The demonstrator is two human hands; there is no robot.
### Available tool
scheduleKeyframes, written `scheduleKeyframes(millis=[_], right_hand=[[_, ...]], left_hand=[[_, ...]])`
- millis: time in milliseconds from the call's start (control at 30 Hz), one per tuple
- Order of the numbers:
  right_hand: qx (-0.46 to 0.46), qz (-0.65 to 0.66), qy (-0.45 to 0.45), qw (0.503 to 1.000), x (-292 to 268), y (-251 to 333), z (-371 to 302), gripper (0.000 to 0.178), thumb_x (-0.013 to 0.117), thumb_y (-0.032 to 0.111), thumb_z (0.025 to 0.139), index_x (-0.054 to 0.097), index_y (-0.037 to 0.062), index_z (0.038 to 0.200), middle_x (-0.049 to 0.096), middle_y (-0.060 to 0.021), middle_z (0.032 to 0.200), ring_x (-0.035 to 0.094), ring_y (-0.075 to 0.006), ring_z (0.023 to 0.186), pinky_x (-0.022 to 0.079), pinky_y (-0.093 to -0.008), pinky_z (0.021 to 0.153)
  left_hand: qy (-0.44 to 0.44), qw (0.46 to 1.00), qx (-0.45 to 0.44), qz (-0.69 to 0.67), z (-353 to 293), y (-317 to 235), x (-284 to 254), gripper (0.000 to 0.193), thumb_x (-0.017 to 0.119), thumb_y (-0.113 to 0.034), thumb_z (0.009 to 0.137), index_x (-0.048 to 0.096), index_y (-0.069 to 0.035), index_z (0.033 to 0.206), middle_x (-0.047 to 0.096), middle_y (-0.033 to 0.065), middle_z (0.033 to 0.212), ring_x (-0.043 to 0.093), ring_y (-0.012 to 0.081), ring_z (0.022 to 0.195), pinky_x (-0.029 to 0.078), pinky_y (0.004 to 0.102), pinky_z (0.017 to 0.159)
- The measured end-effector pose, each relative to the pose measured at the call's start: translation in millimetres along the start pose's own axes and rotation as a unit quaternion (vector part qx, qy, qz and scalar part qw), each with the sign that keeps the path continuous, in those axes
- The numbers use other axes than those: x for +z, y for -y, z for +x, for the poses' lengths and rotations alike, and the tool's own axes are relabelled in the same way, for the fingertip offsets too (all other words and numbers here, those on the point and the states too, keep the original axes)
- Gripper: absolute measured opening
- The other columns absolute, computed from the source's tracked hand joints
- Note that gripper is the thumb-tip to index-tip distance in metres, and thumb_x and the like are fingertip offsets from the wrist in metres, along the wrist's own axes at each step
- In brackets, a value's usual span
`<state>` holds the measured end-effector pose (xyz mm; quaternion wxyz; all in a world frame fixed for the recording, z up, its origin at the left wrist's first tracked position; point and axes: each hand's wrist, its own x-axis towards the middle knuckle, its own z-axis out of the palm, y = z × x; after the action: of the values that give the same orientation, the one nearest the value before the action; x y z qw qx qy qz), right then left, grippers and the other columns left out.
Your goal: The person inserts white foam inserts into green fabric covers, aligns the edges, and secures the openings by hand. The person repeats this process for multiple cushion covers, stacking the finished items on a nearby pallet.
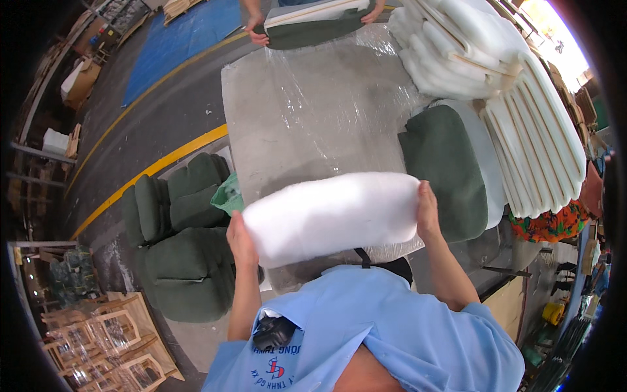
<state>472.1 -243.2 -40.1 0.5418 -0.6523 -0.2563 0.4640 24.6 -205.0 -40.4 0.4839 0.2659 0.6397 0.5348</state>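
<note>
A white padded cushion insert point(333, 219) is held level in front of my body, above the near edge of the table point(294, 111). My left hand point(242, 240) grips its left end, and my right hand point(427, 209) grips its right end. Most of my fingers are hidden behind the padding. To the right of my right hand lies a dark green cushion cover point(447, 170), with a pale grey-white pad beside it. Next to my left hand is a light green cloth or bag point(228, 194) by the table's edge.
Finished-looking dark green cushions point(189, 274) are piled on the left. White foam pads point(532, 140) are stacked at the right, with more wadding point(450, 46) behind. Across the table, another person's hands point(257, 31) hold a green cover around a white pad. Wooden frames point(111, 340) stand lower left.
</note>
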Motion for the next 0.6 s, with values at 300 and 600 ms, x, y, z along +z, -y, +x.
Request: scheduleKeyframes(millis=[300, 600], right_hand=[[-0.122, 0.100, -0.044, 0.986, -14, -24, -20, 0.044, 0.049, 0.042, 0.113, 0.060, 0.0072, 0.088, 0.068, -0.0074, 0.096, 0.058, -0.0144, 0.088, 0.048, -0.0312, 0.084], [-0.081, 0.081, -0.050, 0.992, -13, -18, -21, 0.041, 0.054, 0.041, 0.112, 0.066, 0.0063, 0.093, 0.065, -0.0012, 0.087, 0.057, -0.0114, 0.083, 0.047, -0.0289, 0.078]], left_hand=[[0.128, 0.990, 0.055, 0.013, -39, -5, -17, 0.033, 0.052, -0.023, 0.111, 0.062, -0.001, 0.088, 0.070, 0.0114, 0.092, 0.062, 0.0193, 0.090, 0.049, 0.0334, 0.087], [0.356, 0.701, 0.470, 0.401, -90, -100, 101, 0.050, 0.084, -0.019, 0.083, 0.064, -0.004, 0.127, 0.071, 0.0159, 0.109, 0.067, 0.0344, 0.094, 0.051, 0.0447, 0.087]])
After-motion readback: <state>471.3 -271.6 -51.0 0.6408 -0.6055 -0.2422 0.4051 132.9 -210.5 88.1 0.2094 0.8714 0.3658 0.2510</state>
